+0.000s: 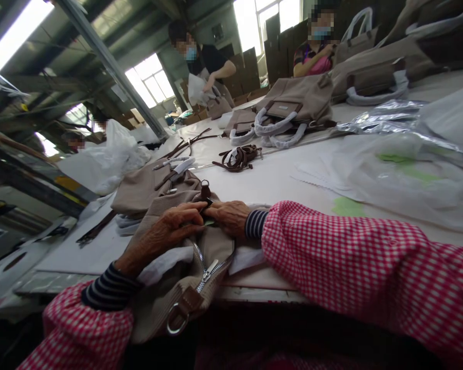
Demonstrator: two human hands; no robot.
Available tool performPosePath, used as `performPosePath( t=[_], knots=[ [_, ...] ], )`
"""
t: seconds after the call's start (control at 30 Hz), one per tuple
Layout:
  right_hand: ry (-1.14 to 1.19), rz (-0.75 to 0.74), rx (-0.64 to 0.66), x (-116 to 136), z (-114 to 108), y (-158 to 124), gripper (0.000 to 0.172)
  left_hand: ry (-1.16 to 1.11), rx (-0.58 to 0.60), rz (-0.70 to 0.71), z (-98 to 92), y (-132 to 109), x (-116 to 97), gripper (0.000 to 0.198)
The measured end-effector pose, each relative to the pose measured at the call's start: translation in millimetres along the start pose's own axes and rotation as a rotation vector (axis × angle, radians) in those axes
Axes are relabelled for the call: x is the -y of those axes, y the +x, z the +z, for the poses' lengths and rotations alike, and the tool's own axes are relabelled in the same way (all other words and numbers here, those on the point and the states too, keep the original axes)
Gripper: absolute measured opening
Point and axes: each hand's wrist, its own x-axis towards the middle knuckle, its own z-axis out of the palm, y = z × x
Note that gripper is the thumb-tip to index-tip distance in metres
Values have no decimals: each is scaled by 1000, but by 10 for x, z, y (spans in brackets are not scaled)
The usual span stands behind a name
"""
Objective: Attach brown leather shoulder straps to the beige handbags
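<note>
A beige bag [154, 308] with a partly open silver zipper [207, 275] lies at the table's front edge, its metal ring and brown leather tab hanging toward me. My left hand [170, 228] rests across the bag's far part, fingers bent together at a small dark piece. From the right, my right hand [229, 217] meets it there, its fingers closed at the same dark piece. A bit of green shows beneath the fingers. Both sets of fingertips are partly hidden, so what exactly they pinch is unclear. White paper [165, 264] sticks out beside the bag.
Coiled brown straps [237, 158] lie on the white table [278, 180]. Beyond are more beige bags [293, 97] with wrapped handles; another bag [139, 187] is at left. Plastic sheets [389, 174] cover the right. Two masked people stand across the table.
</note>
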Motion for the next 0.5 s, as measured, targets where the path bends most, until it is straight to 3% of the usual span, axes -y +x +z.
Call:
performPosePath(
  t=[0.13,0.3,0.5],
  knots=[
    [67,38,-90,-40,2,-55,35,-34,3,18,-4,3,-30,30],
    [40,-37,-90,-54,8,-73,19,-46,11,16,-17,23,-53,26],
    [-140,-158,-161,-46,78,44,29,-26,-28,67,37,12,-122,17]
  ],
)
